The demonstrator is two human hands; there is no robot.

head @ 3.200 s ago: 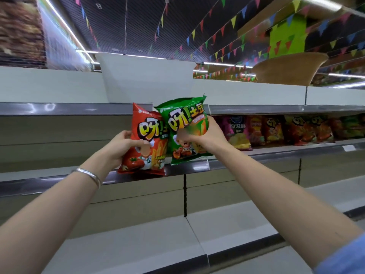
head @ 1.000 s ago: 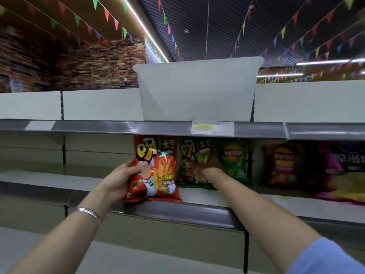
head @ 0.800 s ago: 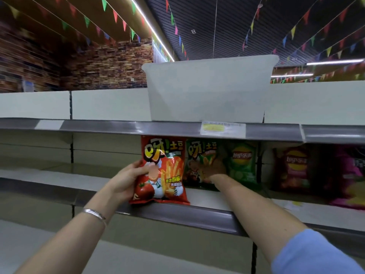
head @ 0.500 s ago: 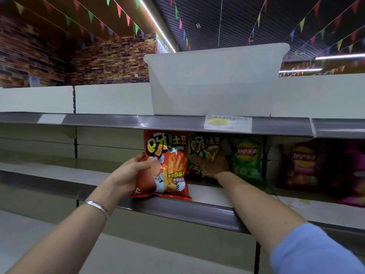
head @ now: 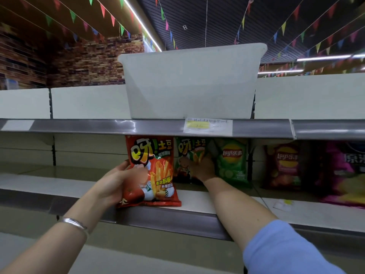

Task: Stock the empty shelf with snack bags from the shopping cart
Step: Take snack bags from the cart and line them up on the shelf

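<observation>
My left hand (head: 116,182) grips a red snack bag (head: 153,169) by its left side and holds it upright with its bottom at the front edge of the middle shelf (head: 197,202). Deeper in the shelf, my right hand (head: 201,168) holds a green snack bag (head: 187,153) upright, its fingers on the bag's front. That bag stands just left of a green Lay's bag (head: 232,161). The shopping cart is out of view.
More bags stand to the right: a dark red Lay's bag (head: 282,167) and a magenta bag (head: 347,171). A white plastic bin (head: 189,82) sits on the upper shelf above a price tag (head: 207,126). The shelf to the left of the red bag is bare.
Both hands moved from the shelf front into the shelf. The green bag went back beside the Lay's bag, and the red bag now stands at the shelf edge. The camera shifted left.
</observation>
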